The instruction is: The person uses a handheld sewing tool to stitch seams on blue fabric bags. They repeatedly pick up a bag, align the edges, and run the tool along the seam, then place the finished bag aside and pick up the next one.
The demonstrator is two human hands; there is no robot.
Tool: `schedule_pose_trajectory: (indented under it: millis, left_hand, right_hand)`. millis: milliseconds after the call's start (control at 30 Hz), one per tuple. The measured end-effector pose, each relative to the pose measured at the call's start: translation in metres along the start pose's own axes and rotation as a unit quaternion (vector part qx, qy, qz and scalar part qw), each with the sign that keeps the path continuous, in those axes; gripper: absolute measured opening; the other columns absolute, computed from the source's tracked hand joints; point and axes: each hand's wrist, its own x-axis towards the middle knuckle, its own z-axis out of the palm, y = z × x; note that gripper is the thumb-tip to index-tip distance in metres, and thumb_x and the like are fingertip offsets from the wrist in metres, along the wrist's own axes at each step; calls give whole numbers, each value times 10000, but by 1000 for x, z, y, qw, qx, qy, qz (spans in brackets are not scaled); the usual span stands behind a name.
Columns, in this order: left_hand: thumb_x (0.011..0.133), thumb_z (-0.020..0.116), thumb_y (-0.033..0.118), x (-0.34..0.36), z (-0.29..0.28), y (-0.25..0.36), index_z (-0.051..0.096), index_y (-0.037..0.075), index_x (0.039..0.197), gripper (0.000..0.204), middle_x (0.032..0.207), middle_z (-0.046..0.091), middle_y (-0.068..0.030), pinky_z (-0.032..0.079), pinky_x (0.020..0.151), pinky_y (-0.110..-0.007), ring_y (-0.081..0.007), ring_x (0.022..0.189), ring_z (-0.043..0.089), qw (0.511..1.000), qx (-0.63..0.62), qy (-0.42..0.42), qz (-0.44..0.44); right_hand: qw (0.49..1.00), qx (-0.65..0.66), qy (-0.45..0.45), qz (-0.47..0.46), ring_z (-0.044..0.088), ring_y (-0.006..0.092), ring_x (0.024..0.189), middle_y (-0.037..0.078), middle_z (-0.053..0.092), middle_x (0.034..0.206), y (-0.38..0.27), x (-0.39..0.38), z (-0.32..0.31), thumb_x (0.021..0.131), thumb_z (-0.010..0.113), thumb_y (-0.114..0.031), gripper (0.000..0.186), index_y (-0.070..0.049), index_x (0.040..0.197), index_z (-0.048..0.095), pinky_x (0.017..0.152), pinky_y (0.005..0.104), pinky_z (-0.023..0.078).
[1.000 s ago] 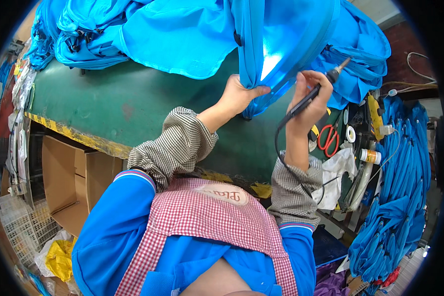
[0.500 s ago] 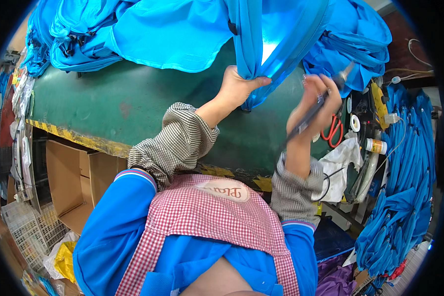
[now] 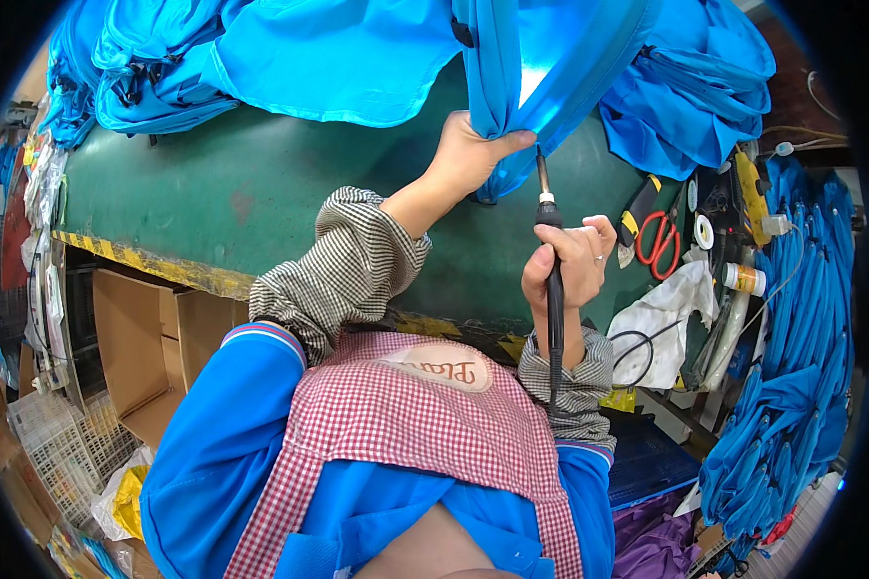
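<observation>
My left hand (image 3: 459,159) is closed on the gathered lower part of a bright blue fabric piece (image 3: 492,77), thumb pressed on it. My right hand (image 3: 570,261) grips a black-handled hot pen tool (image 3: 554,318), like a soldering iron, pointing upward. Its metal tip is at the blue fabric just beside my left thumb; whether it touches, I cannot tell. A black cord runs from the tool to the right. Red scissors (image 3: 658,257) and a yellow-black cutter (image 3: 635,212) lie right of my right hand on the green table (image 3: 241,183).
Blue fabric piles (image 3: 154,68) cover the back. A white cloth (image 3: 661,314), tape roll (image 3: 703,231) and bottle (image 3: 743,279) are at right, beside hanging blue fabric (image 3: 782,357). A cardboard box (image 3: 140,347) and plastic crate (image 3: 58,454) stand below the table's striped edge at left.
My right hand has come down and turned the pen tool upright, bringing its tip to the fabric. My left hand has moved slightly up with the fabric it holds.
</observation>
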Motion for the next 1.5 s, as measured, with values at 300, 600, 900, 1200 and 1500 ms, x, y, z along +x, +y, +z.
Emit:
schedule_pose_trajectory:
  millis: [300, 600, 900, 1200, 1500]
  left_hand:
    - [777, 755, 115, 2, -8, 29, 610, 7, 1066, 341, 995, 662, -66, 498, 816, -290, -136, 914, 615, 998, -17, -17, 52]
    - [768, 752, 76, 12, -13, 39, 612, 19, 1084, 351, 1024, 672, -65, 506, 835, -307, -142, 907, 633, 994, -27, -77, 72]
    - [735, 583, -13, 23, -29, 34, 644, -14, 886, 164, 793, 658, -48, 476, 642, -262, -108, 723, 595, 993, 96, -21, 59]
    - [735, 770, 133, 8, 7, 40, 527, -36, 1201, 552, 1138, 622, -138, 509, 874, -349, -219, 994, 622, 993, 50, -89, 54]
    - [668, 764, 87, 12, 6, 45, 615, -30, 1039, 416, 960, 682, -115, 515, 791, -311, -174, 844, 645, 983, 160, -76, 54]
  right_hand:
    - [984, 47, 69, 161, 624, 207, 719, 126, 648, 826, 3, 14, -2, 908, 554, -90, 248, 15, 1133, 556, 842, 378, 483]
    - [860, 298, 159, 383, 553, 157, 976, 75, 567, 1090, 15, 2, 77, 783, 760, -83, 549, 17, 1209, 429, 877, 269, 434]
    - [895, 225, 128, 363, 561, 173, 967, 98, 576, 1072, 28, -12, 61, 778, 767, -89, 500, 6, 1152, 449, 886, 295, 443]
    - [899, 169, 154, 373, 574, 175, 938, 119, 581, 1052, 27, 1, 59, 746, 765, -55, 497, 29, 1122, 450, 856, 294, 462]
    - [924, 74, 75, 368, 590, 182, 900, 126, 620, 984, 22, 13, 47, 783, 736, -83, 459, 45, 1135, 470, 826, 305, 467]
